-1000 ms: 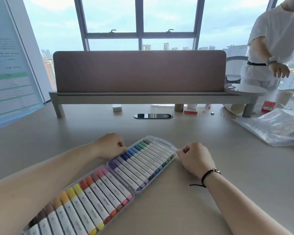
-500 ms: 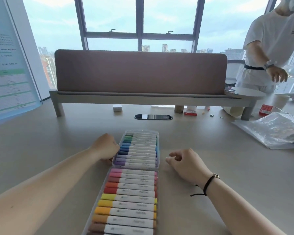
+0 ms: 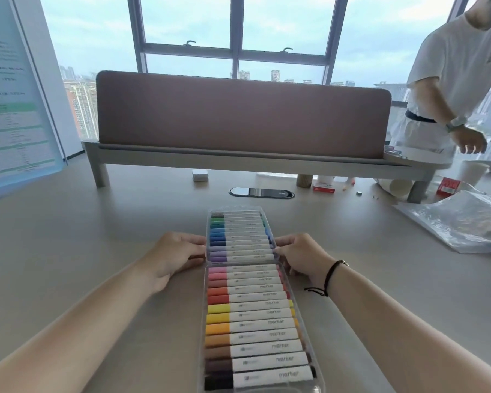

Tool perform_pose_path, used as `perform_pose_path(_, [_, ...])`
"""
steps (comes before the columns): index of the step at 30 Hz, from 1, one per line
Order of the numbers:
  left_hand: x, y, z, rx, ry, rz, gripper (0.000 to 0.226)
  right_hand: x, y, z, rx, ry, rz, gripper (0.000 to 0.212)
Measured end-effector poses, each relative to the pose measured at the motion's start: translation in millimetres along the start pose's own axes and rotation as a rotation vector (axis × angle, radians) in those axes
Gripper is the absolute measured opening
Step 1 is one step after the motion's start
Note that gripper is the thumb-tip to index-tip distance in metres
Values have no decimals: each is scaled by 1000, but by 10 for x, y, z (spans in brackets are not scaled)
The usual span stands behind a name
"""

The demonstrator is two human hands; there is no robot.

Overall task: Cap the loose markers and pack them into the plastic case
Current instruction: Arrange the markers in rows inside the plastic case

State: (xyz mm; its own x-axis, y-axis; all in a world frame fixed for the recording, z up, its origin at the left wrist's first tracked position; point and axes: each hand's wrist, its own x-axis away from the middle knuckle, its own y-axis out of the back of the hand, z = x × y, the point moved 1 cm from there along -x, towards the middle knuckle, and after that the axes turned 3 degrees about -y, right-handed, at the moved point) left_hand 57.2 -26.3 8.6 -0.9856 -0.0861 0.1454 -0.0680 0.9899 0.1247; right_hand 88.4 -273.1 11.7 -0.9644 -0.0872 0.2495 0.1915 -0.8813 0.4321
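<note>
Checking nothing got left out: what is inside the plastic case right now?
The plastic case holds capped markers in colour order across both halves, every visible slot filled. Its nearest end runs out of frame, unseen.

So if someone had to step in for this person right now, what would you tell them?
Left hand: fingers rest against the left side of the plastic case near its hinge, gripping nothing clearly.
Right hand: the same on the right side.
The case lies open on the desk, both halves filled with capped markers in rows.
Done: no loose markers visible.
Left: probably fold the far half over and shut the case.
</note>
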Motion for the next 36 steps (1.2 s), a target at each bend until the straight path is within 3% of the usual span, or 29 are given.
perform_pose_path(11, [156, 33, -67, 266, -74, 173, 31, 47, -15, -64, -284, 122, -8, 39])
perform_pose_path(17, [229, 71, -115, 205, -169, 216, 53, 139, 96, 80, -515, 155, 21, 26])
perform_pose_path(21, [218, 88, -180, 412, -144, 111, 58, 190, 145, 172, -427, 255, -11, 25])
perform_pose_path(26, [228, 80, -183, 508, -124, 86, 33, 171, 82, 104, -476, 314, -27, 31])
perform_pose_path(31, [234, 63, -126, 492, -134, 109, 36, 217, 20, 2, -439, 323, -91, 31])
perform_pose_path(36, [225, 69, -82, 348, -181, 186, 53, 114, -20, -95, -324, 284, -287, 37])
